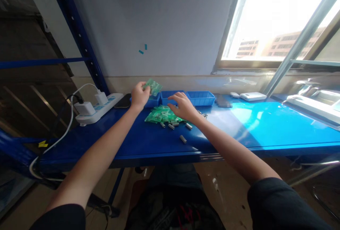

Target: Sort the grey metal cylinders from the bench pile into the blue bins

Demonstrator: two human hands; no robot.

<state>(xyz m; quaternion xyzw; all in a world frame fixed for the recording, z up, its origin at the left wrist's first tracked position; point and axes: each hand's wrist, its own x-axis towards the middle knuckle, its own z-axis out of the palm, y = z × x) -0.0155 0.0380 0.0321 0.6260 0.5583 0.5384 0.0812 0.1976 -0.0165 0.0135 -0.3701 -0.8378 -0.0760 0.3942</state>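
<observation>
My left hand (139, 96) pinches a small green plastic bag (153, 87), raised above the left blue bin. Whether anything is inside that bag, I cannot make out. Over the right side of a heap of green plastic bags (160, 114) hovers my right hand (183, 105), its thumb and fingers apart with nothing seen between them. Several short metal cylinders lie in front of the heap, one of them a silver cylinder (183, 139) nearest me. More small metal pieces (203, 115) show partly behind my right wrist.
Blue plastic bins (200, 99) stand in a row along the wall. A power strip (98, 110) with plugged-in chargers and a dark phone (123, 101) are at the left of the blue table (148, 145). White devices (253, 96) sit at the back right, below the window.
</observation>
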